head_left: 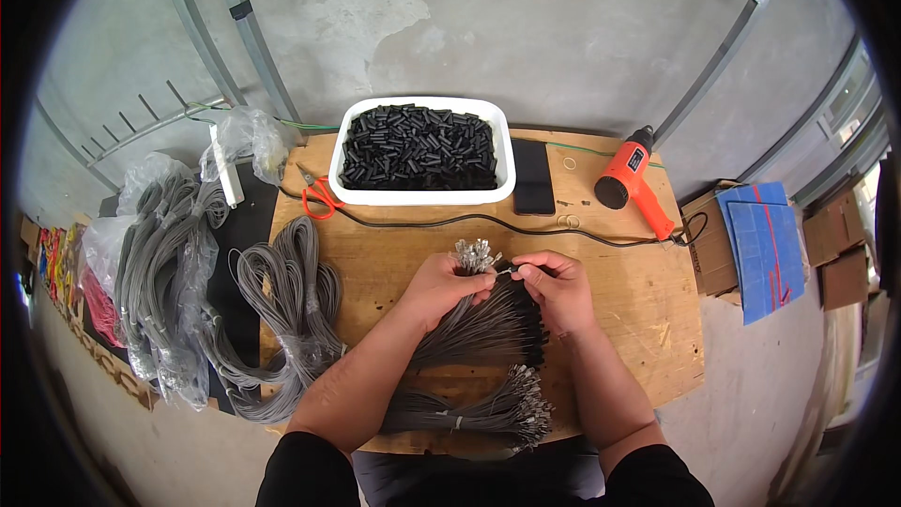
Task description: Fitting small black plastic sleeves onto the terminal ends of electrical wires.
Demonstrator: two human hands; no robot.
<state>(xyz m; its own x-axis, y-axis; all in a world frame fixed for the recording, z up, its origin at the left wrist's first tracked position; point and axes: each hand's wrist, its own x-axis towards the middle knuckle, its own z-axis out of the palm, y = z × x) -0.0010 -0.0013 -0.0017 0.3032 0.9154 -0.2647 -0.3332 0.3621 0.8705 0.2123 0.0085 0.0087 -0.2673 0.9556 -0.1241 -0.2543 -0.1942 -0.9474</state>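
Observation:
My left hand (439, 287) is closed around a bunch of thin grey wires, whose clear and silvery connector ends (477, 255) stick up above the fist. One wire end reaches out toward my right hand (557, 293). Its thumb and fingers pinch a small black sleeve (513, 269) at that wire's tip; how far it sits over the tip is too small to tell. Below both hands, grey wires (474, 330) fan out toward dark ends. Closer to me lies a tied wire bundle (450, 415) with clear connector ends.
A white tub (422, 197) of short black sleeves stands at the back. Beside it are red-handled scissors (322, 199) and a black phone (533, 178). A red heat gun (627, 176) stands at right, its black cord crossing the table. Coiled grey wires (282, 282) lie left.

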